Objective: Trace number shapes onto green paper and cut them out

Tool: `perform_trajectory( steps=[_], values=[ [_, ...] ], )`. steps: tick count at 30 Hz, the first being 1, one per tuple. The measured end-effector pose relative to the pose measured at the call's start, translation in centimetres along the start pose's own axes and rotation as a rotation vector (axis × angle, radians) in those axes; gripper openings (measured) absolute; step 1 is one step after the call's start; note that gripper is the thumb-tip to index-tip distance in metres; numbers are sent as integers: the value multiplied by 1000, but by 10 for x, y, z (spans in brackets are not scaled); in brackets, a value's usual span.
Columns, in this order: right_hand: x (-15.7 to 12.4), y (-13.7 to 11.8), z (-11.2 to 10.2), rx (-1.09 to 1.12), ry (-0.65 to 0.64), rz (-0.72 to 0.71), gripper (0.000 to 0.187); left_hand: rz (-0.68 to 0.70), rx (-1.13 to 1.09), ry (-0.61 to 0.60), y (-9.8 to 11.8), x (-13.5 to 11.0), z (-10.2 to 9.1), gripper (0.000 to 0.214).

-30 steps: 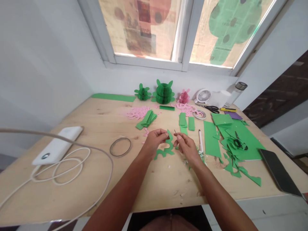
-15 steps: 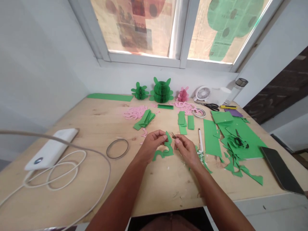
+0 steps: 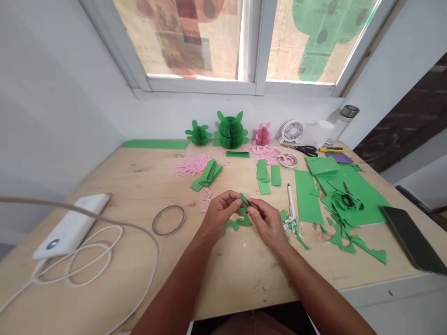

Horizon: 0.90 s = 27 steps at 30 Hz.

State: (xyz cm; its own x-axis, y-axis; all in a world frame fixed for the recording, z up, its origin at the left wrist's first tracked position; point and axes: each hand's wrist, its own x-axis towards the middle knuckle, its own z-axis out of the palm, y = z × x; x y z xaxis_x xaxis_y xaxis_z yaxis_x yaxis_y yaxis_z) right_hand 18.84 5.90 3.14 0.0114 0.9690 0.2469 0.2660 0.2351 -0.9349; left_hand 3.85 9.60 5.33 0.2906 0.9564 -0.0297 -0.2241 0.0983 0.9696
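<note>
Over the near middle of the table, my left hand (image 3: 223, 209) pinches a wavy-edged strip of green paper (image 3: 244, 219), which hangs below the fingers. My right hand (image 3: 267, 221) is closed on a small, dark, pointed tool, mostly hidden by the fingers; its kind cannot be made out. Its tip meets the upper end of the green paper, close to my left fingertips. Folded green paper strips (image 3: 207, 176) lie beyond my left hand, and more green strips (image 3: 263, 177) lie beyond my right. A white pen (image 3: 291, 200) rests to the right.
Green sheets (image 3: 308, 197), scraps and dark-handled scissors (image 3: 347, 200) lie at right, beside a dark phone (image 3: 414, 237). Pink cutouts (image 3: 193, 165) and green paper figures (image 3: 231, 132) are at the back. A ring (image 3: 169, 220), a white power bank (image 3: 73, 223) and its cable occupy the left.
My right hand has moved left to the paper, bringing the dark tool's tip against it. The paper's top has turned and shows narrower. The whole view has shifted slightly.
</note>
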Motion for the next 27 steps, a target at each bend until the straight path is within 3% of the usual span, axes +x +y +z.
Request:
perform_trajectory(
  steps=[27],
  values=[
    [-2,-4,2,25,93,-104,24,72,-95,-31,-7,-3,1,24]
  ],
)
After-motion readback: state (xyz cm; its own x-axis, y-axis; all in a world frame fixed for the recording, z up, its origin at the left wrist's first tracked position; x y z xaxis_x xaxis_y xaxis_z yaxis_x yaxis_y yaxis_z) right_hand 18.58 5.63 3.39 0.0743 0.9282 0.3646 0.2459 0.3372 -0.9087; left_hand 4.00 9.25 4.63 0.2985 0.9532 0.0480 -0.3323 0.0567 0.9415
